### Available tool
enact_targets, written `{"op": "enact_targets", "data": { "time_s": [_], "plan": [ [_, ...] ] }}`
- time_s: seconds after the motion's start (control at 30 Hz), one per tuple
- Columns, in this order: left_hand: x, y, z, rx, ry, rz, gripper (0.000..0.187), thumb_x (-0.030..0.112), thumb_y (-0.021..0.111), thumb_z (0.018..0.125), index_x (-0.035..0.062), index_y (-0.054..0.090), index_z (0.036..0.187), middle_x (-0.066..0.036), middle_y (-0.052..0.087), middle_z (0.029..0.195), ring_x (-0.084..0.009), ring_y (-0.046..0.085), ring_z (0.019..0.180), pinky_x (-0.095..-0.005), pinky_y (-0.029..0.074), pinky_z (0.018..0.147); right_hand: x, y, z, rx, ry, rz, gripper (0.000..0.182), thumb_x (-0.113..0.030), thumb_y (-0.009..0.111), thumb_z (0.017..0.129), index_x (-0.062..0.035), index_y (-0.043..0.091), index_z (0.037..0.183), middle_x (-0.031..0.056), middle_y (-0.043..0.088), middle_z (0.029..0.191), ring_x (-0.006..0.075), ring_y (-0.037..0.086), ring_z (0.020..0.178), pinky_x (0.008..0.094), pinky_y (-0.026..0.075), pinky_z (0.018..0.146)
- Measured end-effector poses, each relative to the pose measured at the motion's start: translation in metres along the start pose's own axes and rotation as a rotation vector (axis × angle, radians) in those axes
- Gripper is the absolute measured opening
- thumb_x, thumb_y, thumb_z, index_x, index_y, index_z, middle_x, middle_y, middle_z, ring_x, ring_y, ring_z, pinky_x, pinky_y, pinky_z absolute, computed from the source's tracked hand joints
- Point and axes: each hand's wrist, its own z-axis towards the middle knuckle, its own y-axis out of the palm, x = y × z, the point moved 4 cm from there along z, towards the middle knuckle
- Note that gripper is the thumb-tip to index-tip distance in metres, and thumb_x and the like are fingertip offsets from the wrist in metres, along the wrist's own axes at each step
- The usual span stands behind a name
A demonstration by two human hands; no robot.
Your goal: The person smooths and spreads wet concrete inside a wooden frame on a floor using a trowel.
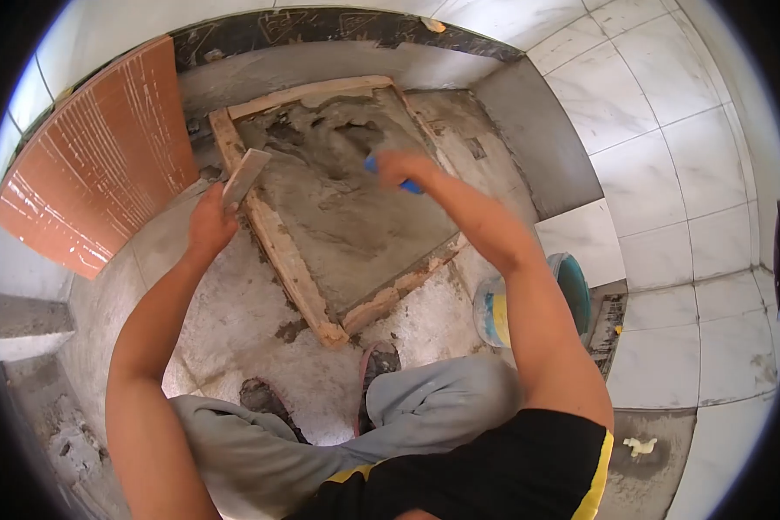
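Note:
My left hand [212,223] is closed round a short, flat, pale piece [245,176], perhaps wood or tile, held tilted by the left rail of a wooden frame [288,260]. Grey wet mortar [338,221] fills the frame, smooth toward me and lumpy with dark hollows at the far end. Over the mortar's right half, my right hand [405,165] grips a blue-handled tool [372,163]. Motion blurs that hand, and I cannot make out the tool's working end.
A teal bucket [570,290] stands right of the frame, partly behind my right forearm. An orange-brown panel [113,156] with white streaks leans at the left wall. White tiles [659,173] cover the right wall. My shoes [377,368] rest on the stained floor near the frame's front corner.

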Motion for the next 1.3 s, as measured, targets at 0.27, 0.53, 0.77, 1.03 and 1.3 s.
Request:
{"op": "enact_targets", "data": {
  "time_s": [0.27, 0.53, 0.77, 1.03, 1.3],
  "plan": [
    [-0.005, 0.000, 0.001, 0.058, 0.086, 0.003, 0.028, 0.009, 0.064, 0.085, 0.0009, 0.049, 0.106, -0.025, 0.060, 0.102, -0.0465, 0.057, 0.099, -0.0518, 0.046, 0.083, -0.030, 0.053, -0.081, 0.184, -0.087, 0.048, 0.030, -0.011, 0.060, 0.078, 0.0049, 0.066, 0.103, 0.0239, 0.068, 0.105, 0.0390, 0.067, 0.100, 0.0498, 0.054, 0.081],
    [-0.002, 0.002, -0.002, 0.064, 0.092, -0.018, 0.029, 0.005, 0.062, 0.088, -0.0020, 0.051, 0.114, -0.029, 0.060, 0.103, -0.0480, 0.057, 0.099, -0.0501, 0.045, 0.081, 0.039, 0.058, -0.071, 0.143, -0.099, 0.205, 0.043, -0.032, 0.068, 0.083, 0.0006, 0.060, 0.110, 0.0258, 0.065, 0.104, 0.0408, 0.063, 0.097, 0.0482, 0.047, 0.082],
    [0.014, 0.000, -0.003, 0.042, 0.130, -0.039, 0.024, 0.004, 0.062, 0.088, -0.0011, 0.054, 0.110, -0.027, 0.061, 0.099, -0.0469, 0.058, 0.096, -0.0483, 0.045, 0.081, 0.147, 0.046, -0.104, 0.373, 0.303, 0.297, 0.042, -0.030, 0.068, 0.080, 0.0026, 0.065, 0.106, 0.0256, 0.069, 0.100, 0.0395, 0.067, 0.095, 0.0464, 0.052, 0.080],
    [0.004, 0.006, -0.001, 0.020, 0.070, 0.008, 0.035, 0.006, 0.061, 0.088, 0.0006, 0.053, 0.121, -0.025, 0.063, 0.108, -0.0459, 0.059, 0.102, -0.0469, 0.046, 0.087, 0.137, 0.029, -0.020, 0.168, 0.183, 0.125, 0.027, -0.012, 0.060, 0.075, 0.0010, 0.070, 0.097, 0.0220, 0.071, 0.096, 0.0354, 0.070, 0.090, 0.0455, 0.056, 0.073],
    [0.004, 0.009, 0.001, 0.034, 0.151, -0.059, 0.035, 0.006, 0.061, 0.089, 0.0006, 0.053, 0.123, -0.025, 0.063, 0.108, -0.0452, 0.060, 0.103, -0.0467, 0.047, 0.087, 0.073, 0.044, -0.063, 0.354, -0.022, 0.008, 0.017, -0.010, 0.062, 0.077, -0.0030, 0.068, 0.091, 0.0195, 0.071, 0.093, 0.0364, 0.070, 0.087, 0.0463, 0.055, 0.069]
  ]
}}
